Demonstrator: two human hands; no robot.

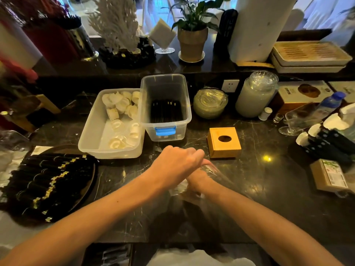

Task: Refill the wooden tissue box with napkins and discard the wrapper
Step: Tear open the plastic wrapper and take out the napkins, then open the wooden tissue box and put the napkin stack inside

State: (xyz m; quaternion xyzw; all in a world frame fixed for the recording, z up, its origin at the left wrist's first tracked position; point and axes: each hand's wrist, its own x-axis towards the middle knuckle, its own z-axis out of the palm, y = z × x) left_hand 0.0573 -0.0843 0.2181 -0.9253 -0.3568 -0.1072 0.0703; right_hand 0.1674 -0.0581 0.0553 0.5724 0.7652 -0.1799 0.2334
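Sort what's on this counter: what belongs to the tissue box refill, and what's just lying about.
For the job: wooden tissue box; clear plastic wrapper, gripped by both hands, left hand, right hand.

Lying about: clear bin with blue latch; potted plant; tray of dark wrapped chopsticks.

No wording is coming through sharply enough to read. The brown packet [328,175] lying well right of the joined hands is showing a white label with a barcode, its characters blurred. The carton [302,92] far beyond and right of the hands is carrying dark print, also illegible.
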